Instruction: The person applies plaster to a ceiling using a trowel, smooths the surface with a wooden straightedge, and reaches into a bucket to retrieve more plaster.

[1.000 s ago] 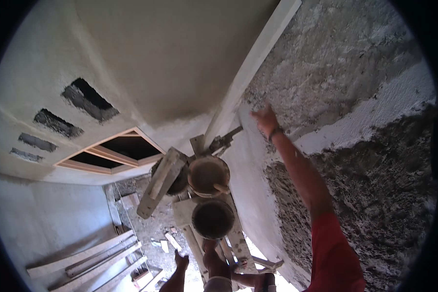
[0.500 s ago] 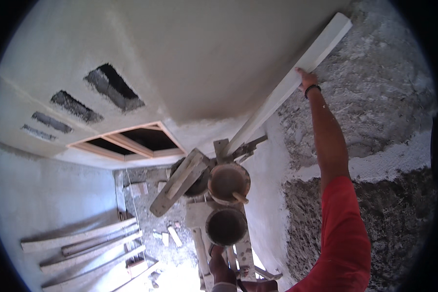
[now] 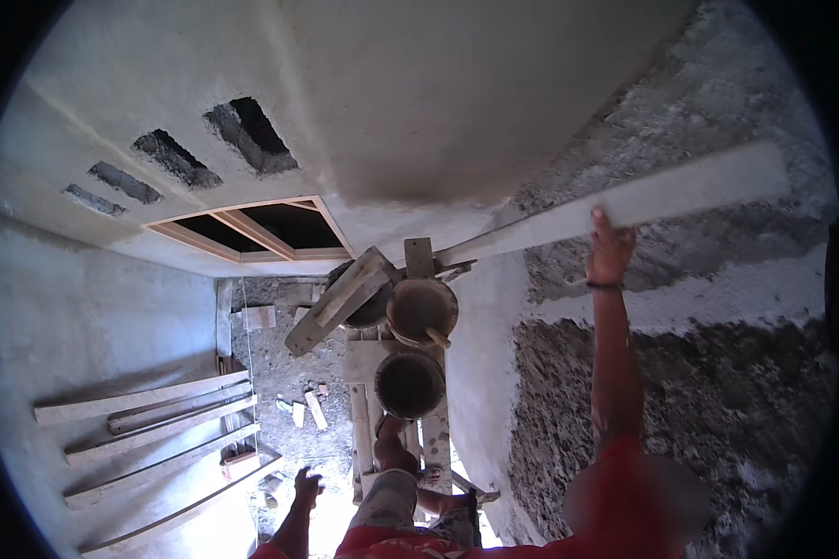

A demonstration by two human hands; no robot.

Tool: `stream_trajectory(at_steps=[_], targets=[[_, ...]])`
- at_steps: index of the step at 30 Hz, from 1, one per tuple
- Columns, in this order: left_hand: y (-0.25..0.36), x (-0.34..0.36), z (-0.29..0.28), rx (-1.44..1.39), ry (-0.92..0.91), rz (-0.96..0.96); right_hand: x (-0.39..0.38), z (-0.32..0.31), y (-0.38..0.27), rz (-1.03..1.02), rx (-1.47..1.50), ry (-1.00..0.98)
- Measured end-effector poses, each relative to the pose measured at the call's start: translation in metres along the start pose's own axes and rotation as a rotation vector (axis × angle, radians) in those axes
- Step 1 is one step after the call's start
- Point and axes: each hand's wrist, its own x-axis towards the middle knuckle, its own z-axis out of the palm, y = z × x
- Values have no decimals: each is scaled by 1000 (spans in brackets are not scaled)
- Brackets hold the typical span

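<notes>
A long, pale straight-edged board (image 3: 690, 191) slants from beside the buckets out to the right across the rough wall, its far end blurred by motion. My right hand (image 3: 612, 250), a dark band at its wrist, grips the board's lower edge with one finger laid over its face. Low at the left, my left hand (image 3: 307, 486) is held out empty, fingers apart. Below the board's near end sit a brown bucket (image 3: 422, 312) with a wooden handle poking out and a darker bucket (image 3: 409, 385). A wooden float (image 3: 345, 298) with a raised grip lies across another dark container.
My feet are on a plank scaffold (image 3: 360, 410). Rough, partly plastered wall (image 3: 708, 391) rises at the right. A wooden window frame (image 3: 252, 233) and several slots are in the left wall. Several boards (image 3: 158, 438) lean at lower left; rubble (image 3: 312, 410) lies on the ground below.
The board has swung clockwise, its far end dropping to the right over the rough wall. My right hand moved down with it. My left hand has come into view.
</notes>
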Motion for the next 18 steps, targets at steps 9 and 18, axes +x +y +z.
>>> stream_trajectory(at_steps=[9,18], targets=[[250,-115,225,-550,-995,175,-168,-90,-255,-377,12,83],[260,-244,382,-955,-1070,-691,-365,-214,-363,-234,53,295]])
